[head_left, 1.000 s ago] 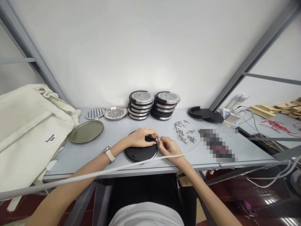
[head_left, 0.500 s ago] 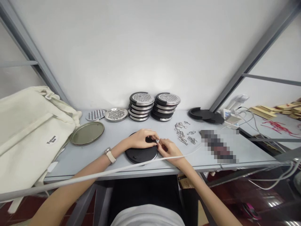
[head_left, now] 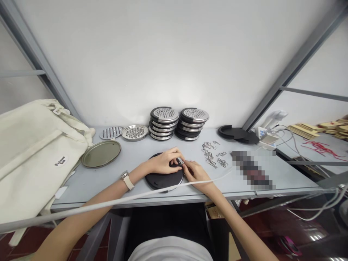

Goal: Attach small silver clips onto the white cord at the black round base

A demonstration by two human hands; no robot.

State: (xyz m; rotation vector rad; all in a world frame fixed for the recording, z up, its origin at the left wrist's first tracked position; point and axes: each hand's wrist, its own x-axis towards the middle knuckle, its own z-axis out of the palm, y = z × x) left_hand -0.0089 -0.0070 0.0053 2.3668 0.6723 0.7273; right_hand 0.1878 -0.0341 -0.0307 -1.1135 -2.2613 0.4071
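A round black disc (head_left: 164, 180) with a shiny rim and a small hole lies flat near the table's front edge. Over its far right part, my left hand (head_left: 165, 162) curls thumb and fingers round a small metal clasp (head_left: 180, 161). My right hand (head_left: 197, 174) pinches the same clasp from the right, at the disc's edge. The fingers partly hide how the clasp meets the disc. Several loose metal clasps with rings (head_left: 208, 155) are scattered to the right of my hands.
Behind stand two stacks of round graters, a left stack (head_left: 164, 123) and a right stack (head_left: 192, 123). Grater plates (head_left: 135, 132) and an olive round lid (head_left: 101, 154) lie left, near a cream bag (head_left: 29, 156). Black holders (head_left: 236, 133) lie right. A white cable (head_left: 108, 203) crosses in front.
Both hands stay at the disc's right side with the clasp. My left fingers have shifted slightly, and more of the clasp shows between them.
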